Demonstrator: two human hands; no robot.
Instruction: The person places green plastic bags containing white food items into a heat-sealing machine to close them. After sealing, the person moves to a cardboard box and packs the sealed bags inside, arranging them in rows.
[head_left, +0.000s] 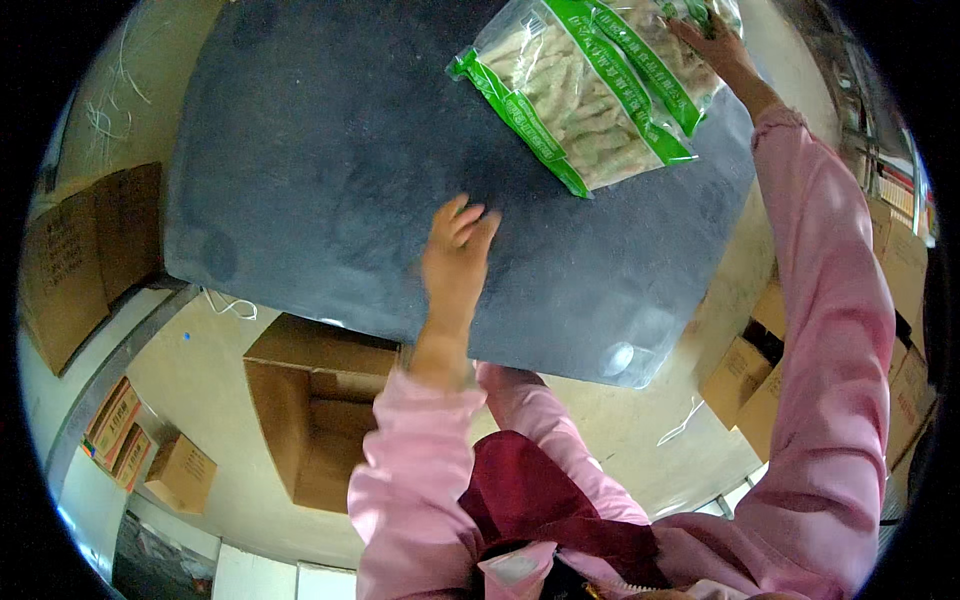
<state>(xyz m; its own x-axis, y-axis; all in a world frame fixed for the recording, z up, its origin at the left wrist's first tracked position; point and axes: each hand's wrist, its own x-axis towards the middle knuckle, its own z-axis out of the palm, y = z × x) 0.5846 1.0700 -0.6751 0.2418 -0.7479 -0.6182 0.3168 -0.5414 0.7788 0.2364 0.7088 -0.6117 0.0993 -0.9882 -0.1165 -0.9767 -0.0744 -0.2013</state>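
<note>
Two clear plastic bags with green printed bands lie at the far right of the dark tabletop. The nearer bag is filled with pale, elongated food pieces and bears writing. Partly overlapping it is the far bag, cut off by the top of the picture. My right hand grips the far bag near its upper green print, arm stretched out. Over the table's near half hovers my left hand, blurred, fingers loosely curled and apart, with nothing in it. It is well short of the bags.
Below the table's near edge stands an open cardboard box. A flattened carton leans at the left, with small boxes below it. More cartons are stacked on the right. White string lies on the floor.
</note>
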